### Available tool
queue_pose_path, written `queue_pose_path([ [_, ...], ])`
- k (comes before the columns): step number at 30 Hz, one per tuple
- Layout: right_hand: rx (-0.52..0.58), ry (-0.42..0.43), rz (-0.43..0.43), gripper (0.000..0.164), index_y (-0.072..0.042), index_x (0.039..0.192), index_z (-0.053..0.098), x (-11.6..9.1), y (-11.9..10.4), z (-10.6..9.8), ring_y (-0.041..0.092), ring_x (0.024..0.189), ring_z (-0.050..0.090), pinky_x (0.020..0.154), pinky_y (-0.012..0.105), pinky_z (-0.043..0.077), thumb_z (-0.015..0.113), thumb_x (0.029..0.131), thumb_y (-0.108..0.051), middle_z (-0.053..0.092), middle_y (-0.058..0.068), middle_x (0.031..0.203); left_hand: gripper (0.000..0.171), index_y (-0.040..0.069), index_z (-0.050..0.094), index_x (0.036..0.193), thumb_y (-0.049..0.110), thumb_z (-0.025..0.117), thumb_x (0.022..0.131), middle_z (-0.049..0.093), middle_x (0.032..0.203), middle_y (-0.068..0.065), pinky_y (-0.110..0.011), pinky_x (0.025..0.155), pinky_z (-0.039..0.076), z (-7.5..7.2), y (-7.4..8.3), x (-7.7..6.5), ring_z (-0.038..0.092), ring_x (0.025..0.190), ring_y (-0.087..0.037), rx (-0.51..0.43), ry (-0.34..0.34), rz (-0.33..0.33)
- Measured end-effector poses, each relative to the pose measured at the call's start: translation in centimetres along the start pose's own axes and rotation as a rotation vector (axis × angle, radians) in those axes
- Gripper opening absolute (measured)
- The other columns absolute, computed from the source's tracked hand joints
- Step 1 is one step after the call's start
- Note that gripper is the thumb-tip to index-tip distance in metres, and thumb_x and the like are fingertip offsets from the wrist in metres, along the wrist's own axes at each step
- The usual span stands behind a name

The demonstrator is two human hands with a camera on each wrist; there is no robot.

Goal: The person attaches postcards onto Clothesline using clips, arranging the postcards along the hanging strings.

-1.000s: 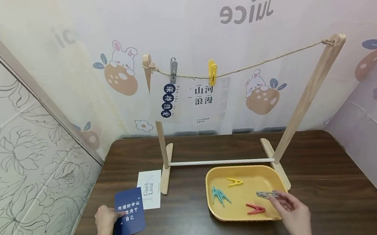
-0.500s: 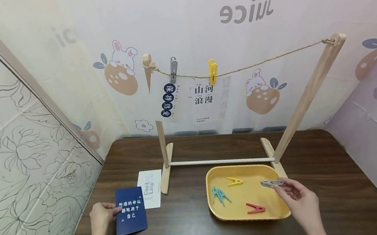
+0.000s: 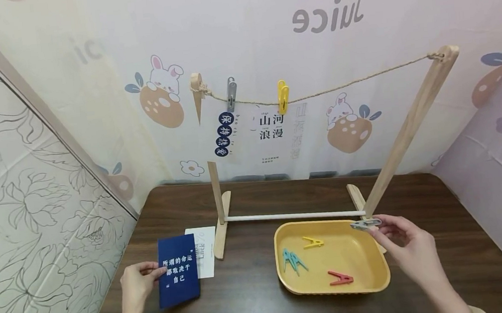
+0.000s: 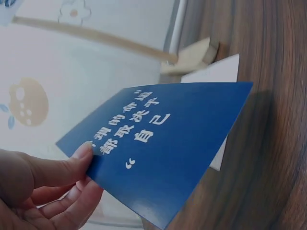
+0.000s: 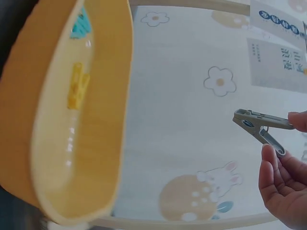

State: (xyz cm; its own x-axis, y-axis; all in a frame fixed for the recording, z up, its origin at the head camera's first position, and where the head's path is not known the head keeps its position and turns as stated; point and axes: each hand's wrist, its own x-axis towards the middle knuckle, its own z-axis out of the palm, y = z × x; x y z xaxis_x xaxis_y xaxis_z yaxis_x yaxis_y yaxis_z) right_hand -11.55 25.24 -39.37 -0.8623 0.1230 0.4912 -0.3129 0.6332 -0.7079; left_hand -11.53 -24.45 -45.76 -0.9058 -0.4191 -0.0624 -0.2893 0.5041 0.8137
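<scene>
My left hand (image 3: 138, 283) pinches the left edge of a dark blue card (image 3: 178, 272) with white characters, thumb on its printed face. In the left wrist view the blue card (image 4: 163, 148) is tilted up off the table, over a white card (image 4: 216, 72). My right hand (image 3: 407, 245) holds a grey clothespin (image 3: 366, 224) by its handles, above the right rim of the yellow basket (image 3: 286, 284). In the right wrist view the grey clothespin (image 5: 259, 125) sits between thumb and fingers, its tip pointing away from the hand.
A wooden stand carries a twine line (image 3: 339, 87). From it hang two cards, near a grey clothespin (image 3: 231, 94) and a yellow clothespin (image 3: 283, 97). Yellow (image 3: 312, 242), red (image 3: 340, 278) and teal clothespins (image 3: 293, 260) lie in the basket. A patterned curtain stands behind.
My left hand has lifted the blue card off the table, moving it slightly up and right. The right hand has carried the grey clothespin up and rightward, from over the basket to its rim.
</scene>
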Motion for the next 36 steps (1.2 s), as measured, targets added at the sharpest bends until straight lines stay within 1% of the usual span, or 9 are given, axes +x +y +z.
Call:
queue_pose_path([
  [3,-0.026,-0.020,-0.103,0.029,0.005,0.094,0.062,0.7,-0.5,-0.5,-0.003,0.067,0.052,0.060,0.008,0.042,0.071,0.066,0.009,0.059,-0.001,0.078,0.018,-0.012,0.063,0.080,0.001,0.072,0.070,0.064,0.067,-0.015,-0.021,0.046,0.047,0.6,1.1,-0.8,0.059,0.052,-0.016,0.017,0.037,0.065],
  [6,-0.065,-0.034,-0.221,0.034,0.005,0.093,0.062,1.5,-1.2,-0.9,-0.005,0.068,0.052,0.060,0.007,0.042,0.072,0.062,0.013,0.058,0.000,0.077,0.016,-0.009,0.064,0.078,0.001,0.072,0.070,0.064,0.068,-0.015,-0.019,0.046,0.045,1.2,2.1,-1.4,0.059,0.054,-0.015,0.024,0.060,0.115],
  [8,-0.091,-0.048,-0.269,0.036,0.004,0.094,0.062,2.1,-1.7,-1.2,-0.005,0.068,0.051,0.060,0.007,0.042,0.073,0.061,0.013,0.057,-0.002,0.077,0.015,-0.008,0.064,0.077,0.002,0.073,0.070,0.064,0.068,-0.015,-0.018,0.047,0.045,1.6,2.7,-1.7,0.059,0.055,-0.014,0.012,0.065,0.138],
  [16,-0.177,-0.117,-0.381,0.041,-0.002,0.098,0.063,3.9,-3.9,-1.9,-0.003,0.069,0.050,0.061,0.006,0.040,0.075,0.060,0.009,0.057,-0.004,0.076,0.012,-0.005,0.064,0.075,0.000,0.073,0.070,0.063,0.066,-0.012,-0.017,0.049,0.046,2.9,5.3,-2.8,0.058,0.055,-0.010,-0.061,0.061,0.195],
  [22,-0.266,-0.145,-0.456,0.045,-0.003,0.102,0.061,5.3,-5.5,-2.7,0.000,0.069,0.048,0.059,0.010,0.037,0.075,0.060,0.007,0.056,-0.005,0.077,0.011,0.000,0.063,0.069,-0.001,0.074,0.068,0.062,0.064,-0.007,-0.016,0.049,0.045,4.3,6.6,-3.4,0.057,0.056,-0.008,-0.075,0.072,0.314],
  [25,-0.276,-0.155,-0.498,0.044,-0.001,0.103,0.061,6.1,-6.3,-3.0,0.002,0.069,0.048,0.058,0.012,0.037,0.073,0.061,0.007,0.056,-0.003,0.078,0.012,0.003,0.063,0.066,0.000,0.075,0.066,0.062,0.063,-0.004,-0.017,0.050,0.044,5.0,7.2,-3.7,0.058,0.057,-0.007,-0.076,0.078,0.369],
  [29,-0.272,-0.151,-0.567,0.040,0.000,0.103,0.061,7.3,-7.3,-3.4,0.005,0.070,0.049,0.057,0.014,0.037,0.072,0.064,0.004,0.057,-0.001,0.080,0.014,0.005,0.062,0.066,0.001,0.075,0.066,0.062,0.064,-0.002,-0.019,0.050,0.043,5.7,8.3,-4.0,0.058,0.059,-0.008,-0.104,0.069,0.405],
  [33,-0.262,-0.140,-0.621,0.029,0.002,0.102,0.060,8.5,-8.3,-3.9,0.005,0.070,0.049,0.058,0.014,0.037,0.068,0.076,-0.008,0.057,0.001,0.081,0.014,0.006,0.062,0.067,0.002,0.075,0.066,0.062,0.066,-0.001,-0.018,0.051,0.044,6.3,9.6,-4.3,0.059,0.062,-0.009,-0.145,0.039,0.432],
  [36,-0.268,-0.140,-0.641,0.028,0.003,0.104,0.060,9.3,-9.0,-4.3,0.007,0.070,0.051,0.062,0.011,0.039,0.065,0.080,-0.012,0.058,0.003,0.082,0.013,0.005,0.062,0.067,0.001,0.075,0.067,0.061,0.066,-0.001,-0.018,0.051,0.046,6.7,10.6,-4.3,0.059,0.064,-0.010,-0.196,0.019,0.459],
])
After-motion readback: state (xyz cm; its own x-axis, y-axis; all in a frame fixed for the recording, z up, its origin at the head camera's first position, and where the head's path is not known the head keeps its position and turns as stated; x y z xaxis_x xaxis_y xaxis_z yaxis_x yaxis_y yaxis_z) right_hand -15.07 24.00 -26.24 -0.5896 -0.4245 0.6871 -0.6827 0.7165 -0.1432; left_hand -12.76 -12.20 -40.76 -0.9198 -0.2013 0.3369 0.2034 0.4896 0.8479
